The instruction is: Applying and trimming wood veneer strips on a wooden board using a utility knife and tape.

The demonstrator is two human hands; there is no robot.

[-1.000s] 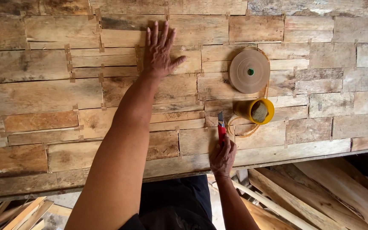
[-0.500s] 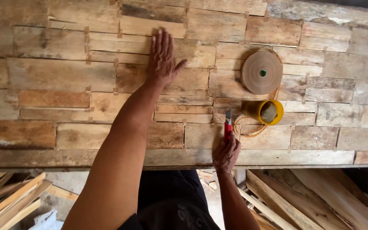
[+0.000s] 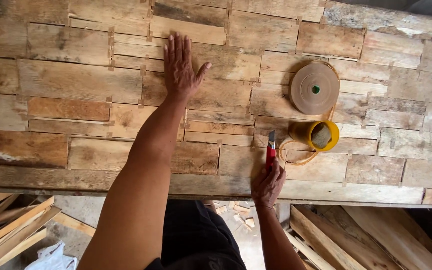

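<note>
While the veneer sheet point(image 3: 76, 80) is pressed flat under the left hand point(image 3: 180, 67), whose fingers are spread and laid open on the wood, a red utility knife point(image 3: 270, 152) is gripped in the right hand point(image 3: 267, 185), the fingers being closed round its handle and the blade tip set against a seam near the front of the bench. The sheet is made up of many thin, rough-sawn strips of pale and reddish-brown wood, laid in staggered rows like brickwork. Small tabs of brown paper tape point(image 3: 110, 36) are seen across most of the joints in the left and middle parts, so the joining is judged well advanced there; towards the right end fewer tabs can be made out, and whether those seams are finished cannot be told. Just beyond the knife, a flat round roll of brown gummed tape point(image 3: 315, 89) lies on the sheet, with a loose strip trailing from it. Beside it a yellow cup point(image 3: 316, 135) lies on its side, something fibrous being lodged in its mouth. Below the bench edge, offcut wooden slats point(image 3: 11, 225) are heaped on the floor.
</note>
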